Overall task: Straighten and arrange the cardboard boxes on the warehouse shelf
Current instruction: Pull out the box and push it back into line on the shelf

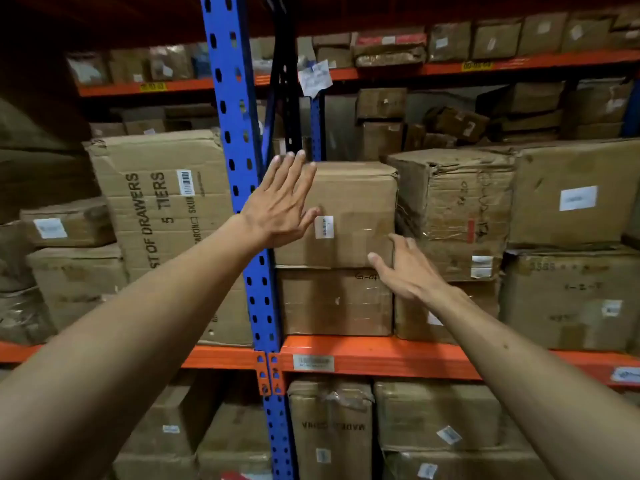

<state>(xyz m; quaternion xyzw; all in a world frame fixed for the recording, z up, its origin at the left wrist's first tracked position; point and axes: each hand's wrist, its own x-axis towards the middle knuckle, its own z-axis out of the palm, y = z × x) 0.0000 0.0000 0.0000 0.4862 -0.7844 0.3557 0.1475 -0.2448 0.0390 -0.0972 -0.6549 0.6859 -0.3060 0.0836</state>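
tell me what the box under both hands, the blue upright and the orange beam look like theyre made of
The top box: brown corrugated cardboard by the look, matte, with creased edges, clear tape and a white label.
The blue upright: apparently painted steel, smooth, with rows of punched slots.
The orange beam: likely painted metal too, faintly glossy, carrying a small label plate.
The left hand and right hand lie flat on the box.
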